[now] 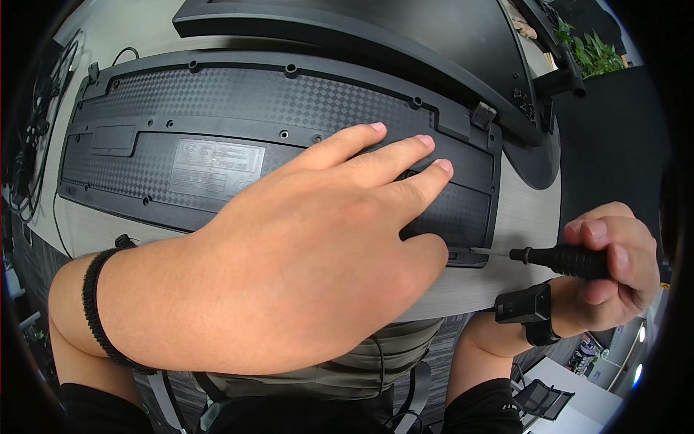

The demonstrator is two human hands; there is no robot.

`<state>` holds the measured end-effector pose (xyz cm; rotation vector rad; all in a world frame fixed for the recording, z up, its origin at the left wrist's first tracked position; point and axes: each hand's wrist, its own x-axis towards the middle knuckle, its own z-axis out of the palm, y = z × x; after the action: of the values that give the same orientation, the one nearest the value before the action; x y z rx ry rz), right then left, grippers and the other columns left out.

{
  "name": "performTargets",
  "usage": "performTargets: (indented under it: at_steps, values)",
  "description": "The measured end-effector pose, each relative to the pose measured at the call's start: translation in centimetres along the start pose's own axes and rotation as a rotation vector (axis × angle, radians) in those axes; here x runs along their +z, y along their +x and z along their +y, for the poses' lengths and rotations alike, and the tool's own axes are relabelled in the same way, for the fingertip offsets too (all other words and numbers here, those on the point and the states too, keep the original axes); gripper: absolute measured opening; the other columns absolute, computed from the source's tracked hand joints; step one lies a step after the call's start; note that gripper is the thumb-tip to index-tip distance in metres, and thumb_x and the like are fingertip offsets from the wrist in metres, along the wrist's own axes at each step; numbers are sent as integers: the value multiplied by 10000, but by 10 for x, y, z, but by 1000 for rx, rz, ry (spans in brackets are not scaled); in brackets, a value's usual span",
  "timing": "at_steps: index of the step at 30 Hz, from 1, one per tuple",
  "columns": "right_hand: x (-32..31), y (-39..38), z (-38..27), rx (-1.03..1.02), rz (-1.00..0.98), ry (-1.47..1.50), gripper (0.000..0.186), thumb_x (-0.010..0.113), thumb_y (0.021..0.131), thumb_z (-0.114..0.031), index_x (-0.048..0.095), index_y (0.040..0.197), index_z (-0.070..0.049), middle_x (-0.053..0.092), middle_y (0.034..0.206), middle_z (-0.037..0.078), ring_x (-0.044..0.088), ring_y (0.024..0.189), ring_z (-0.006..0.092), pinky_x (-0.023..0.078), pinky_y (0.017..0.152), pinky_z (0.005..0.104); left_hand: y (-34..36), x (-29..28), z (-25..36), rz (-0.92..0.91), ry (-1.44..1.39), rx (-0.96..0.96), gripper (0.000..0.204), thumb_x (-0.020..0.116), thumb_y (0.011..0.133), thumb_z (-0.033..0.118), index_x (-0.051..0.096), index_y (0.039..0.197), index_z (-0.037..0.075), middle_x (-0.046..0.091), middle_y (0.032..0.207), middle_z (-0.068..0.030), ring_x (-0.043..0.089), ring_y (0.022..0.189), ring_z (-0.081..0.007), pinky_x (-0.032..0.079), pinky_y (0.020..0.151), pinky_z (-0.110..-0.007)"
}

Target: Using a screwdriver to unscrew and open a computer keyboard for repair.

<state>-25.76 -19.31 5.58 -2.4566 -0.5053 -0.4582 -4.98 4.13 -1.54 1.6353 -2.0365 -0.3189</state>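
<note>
A black keyboard (pixel 217 105) lies upside down on the pale table, its textured underside with several screw holes facing up. Across its right half rests my left hand (pixel 340 210), fingers stretched out and palm down, covering part of the underside. My right hand (pixel 618 260) is wrapped round the black ribbed handle of a screwdriver (pixel 564 259). The screwdriver's thin metal shaft points left, and its tip meets the keyboard near the lower right corner. Whether the tip sits in a screw there is too small to tell. A grey label (pixel 217 165) shows beside my left forearm.
Behind the keyboard lies a large black flat panel (pixel 434 36), like a monitor, with small dark screws (pixel 522 98) on it. Black cables (pixel 32 137) are bunched at the far left. A green plant (pixel 589 54) stands at the back right, and the table's front edge runs close to the keyboard.
</note>
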Motion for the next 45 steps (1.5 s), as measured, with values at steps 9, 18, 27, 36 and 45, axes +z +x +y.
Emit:
performTargets:
  at_steps: [9,18,27,36,45]
  values:
    - [-1,-2,1,-6,12,-24,418,694,1004,-314,618,1301,-30,681,1073,215,721,792,270,605,658,310,0,1,0,12,-6,-3,112,733,874,113,762,936,24,563,1456,-281,517,1383,-457,396,1147,-605]
    - [3,-4,4,-26,56,-27,403,704,1001,-310,617,1267,-20,682,1080,210,723,791,270,609,661,322,0,2,0,30,-13,-3,110,742,870,114,761,928,22,574,1448,-283,523,1382,-463,393,1152,-606]
    - [9,-1,3,-5,113,-43,387,728,982,-327,645,1222,-34,700,1031,210,722,739,272,587,627,316,0,1,0,23,-9,-4,103,734,877,108,755,931,22,575,1445,-288,521,1383,-468,391,1152,-610]
    - [29,0,4,18,327,-104,361,757,951,-351,690,1119,-38,727,940,219,703,654,258,551,573,296,0,2,0,30,-10,-5,98,737,878,108,751,922,21,577,1443,-288,525,1381,-468,396,1146,-612]
    - [28,0,6,6,325,-106,370,752,953,-355,686,1131,-37,725,942,222,700,651,257,551,558,298,0,2,0,33,-7,-6,99,740,873,102,754,926,20,586,1434,-282,537,1366,-470,406,1137,-614]
